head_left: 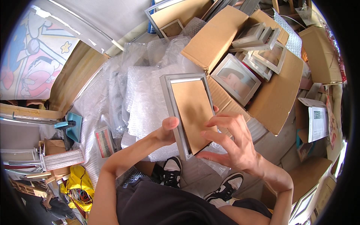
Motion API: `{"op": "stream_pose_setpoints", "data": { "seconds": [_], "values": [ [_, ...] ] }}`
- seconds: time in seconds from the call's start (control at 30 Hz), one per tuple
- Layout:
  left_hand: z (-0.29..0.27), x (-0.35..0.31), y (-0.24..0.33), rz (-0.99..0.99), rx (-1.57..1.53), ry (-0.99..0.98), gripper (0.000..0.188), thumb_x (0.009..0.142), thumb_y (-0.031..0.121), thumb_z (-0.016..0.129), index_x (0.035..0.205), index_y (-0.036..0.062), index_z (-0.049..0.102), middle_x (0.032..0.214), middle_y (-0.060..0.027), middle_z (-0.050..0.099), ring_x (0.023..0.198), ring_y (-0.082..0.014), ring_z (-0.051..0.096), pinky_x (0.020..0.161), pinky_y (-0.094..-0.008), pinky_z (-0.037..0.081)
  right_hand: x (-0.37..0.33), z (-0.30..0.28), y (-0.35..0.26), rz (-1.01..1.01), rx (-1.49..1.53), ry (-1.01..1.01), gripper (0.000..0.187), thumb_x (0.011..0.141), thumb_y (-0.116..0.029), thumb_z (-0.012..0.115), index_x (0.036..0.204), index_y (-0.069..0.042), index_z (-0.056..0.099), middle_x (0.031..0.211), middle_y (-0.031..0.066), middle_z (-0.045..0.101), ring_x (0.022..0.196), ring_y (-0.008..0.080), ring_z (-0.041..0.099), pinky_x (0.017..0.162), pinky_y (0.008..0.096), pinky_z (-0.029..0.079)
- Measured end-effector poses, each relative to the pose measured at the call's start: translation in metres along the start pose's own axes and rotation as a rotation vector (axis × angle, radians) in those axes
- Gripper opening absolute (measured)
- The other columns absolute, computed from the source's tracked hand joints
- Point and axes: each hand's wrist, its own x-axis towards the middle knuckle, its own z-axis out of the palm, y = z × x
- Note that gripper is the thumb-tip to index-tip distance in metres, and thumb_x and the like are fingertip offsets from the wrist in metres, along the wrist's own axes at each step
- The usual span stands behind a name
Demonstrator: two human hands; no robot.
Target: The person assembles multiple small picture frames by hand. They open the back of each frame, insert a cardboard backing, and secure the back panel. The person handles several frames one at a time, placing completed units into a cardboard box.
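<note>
A grey picture frame [173, 116] is held up in front of me, tilted, with a plain brown backing board [195, 112] facing up inside it. My left hand [168, 132] grips it from the left, thumb on the outer edge; most of its fingers are hidden behind the frame. Over the lower right of the board is my right hand [234, 144], fingers spread and bent. Its fingertips touch or nearly touch the board, and its thumb lies by the frame's lower corner. A dark gap shows along the board's lower right edge.
Beyond the frame, bubble wrap [144, 101] covers the floor. An open cardboard box [275, 101] at right bears several framed photos [236, 79]. To the left are a blue dustpan [76, 125], a small flat picture [104, 142] and a yellow bag [80, 183]. My shoes [172, 172] stand below.
</note>
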Motion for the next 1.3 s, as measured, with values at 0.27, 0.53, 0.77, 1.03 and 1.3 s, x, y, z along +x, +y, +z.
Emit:
{"op": "stream_pose_setpoints", "data": {
  "seconds": [0.27, 0.53, 0.77, 1.03, 1.3],
  "values": [
    [0.007, -0.010, 0.000, -0.054, 0.153, 0.020, 0.100, 0.064, 0.066, 0.068, 0.135, 0.0022, 0.036, 0.126, -0.0121, 0.048, 0.116, -0.0230, 0.050, 0.097, -0.0389, 0.044, 0.001, -0.010, 0.015, -0.076, -0.006, 0.020, 0.044, 0.060, -0.019, 0.082, 0.099, -0.008, 0.064, 0.095, 0.0050, 0.059, 0.087, 0.0231, 0.058, 0.072, 0.0344, 0.043],
    [0.001, -0.018, -0.001, -0.109, 0.128, 0.094, 0.097, 0.067, 0.067, 0.064, 0.134, 0.0035, 0.037, 0.126, -0.0112, 0.048, 0.117, -0.0229, 0.050, 0.098, -0.0403, 0.043, 0.000, 0.000, 0.017, -0.193, -0.123, 0.004, 0.039, 0.063, -0.020, 0.080, 0.096, -0.006, 0.064, 0.093, 0.0067, 0.060, 0.085, 0.0237, 0.061, 0.072, 0.0356, 0.047],
    [-0.001, -0.026, 0.001, 0.029, -0.095, 0.228, 0.088, 0.074, 0.067, 0.058, 0.130, 0.0016, 0.042, 0.117, -0.0190, 0.057, 0.109, -0.0346, 0.058, 0.095, -0.0487, 0.046, -0.003, -0.004, 0.033, 0.055, -0.024, 0.219, 0.014, 0.075, 0.001, 0.071, 0.086, 0.001, 0.062, 0.077, 0.0109, 0.064, 0.062, 0.0193, 0.062, 0.057, 0.0261, 0.050],
    [-0.025, -0.045, 0.017, 0.169, -0.176, 0.254, 0.103, 0.066, 0.071, 0.062, 0.140, 0.0055, 0.033, 0.133, -0.0229, 0.046, 0.115, -0.0461, 0.049, 0.093, -0.0625, 0.041, -0.014, -0.012, 0.047, 0.825, 0.648, 0.359, 0.011, 0.090, -0.009, 0.063, 0.087, 0.001, 0.061, 0.074, 0.0024, 0.060, 0.061, 0.0078, 0.056, 0.060, 0.0221, 0.047],
    [-0.029, -0.064, 0.052, 0.328, -0.124, 0.215, 0.107, 0.066, 0.072, 0.061, 0.141, 0.0032, 0.030, 0.131, -0.0275, 0.045, 0.115, -0.0455, 0.050, 0.093, -0.0640, 0.042, -0.026, -0.005, 0.048, 0.918, 0.926, 0.261, 0.006, 0.087, -0.002, 0.063, 0.090, 0.002, 0.061, 0.072, 0.0061, 0.064, 0.066, 0.0101, 0.061, 0.067, 0.0250, 0.050]
  ]
}}
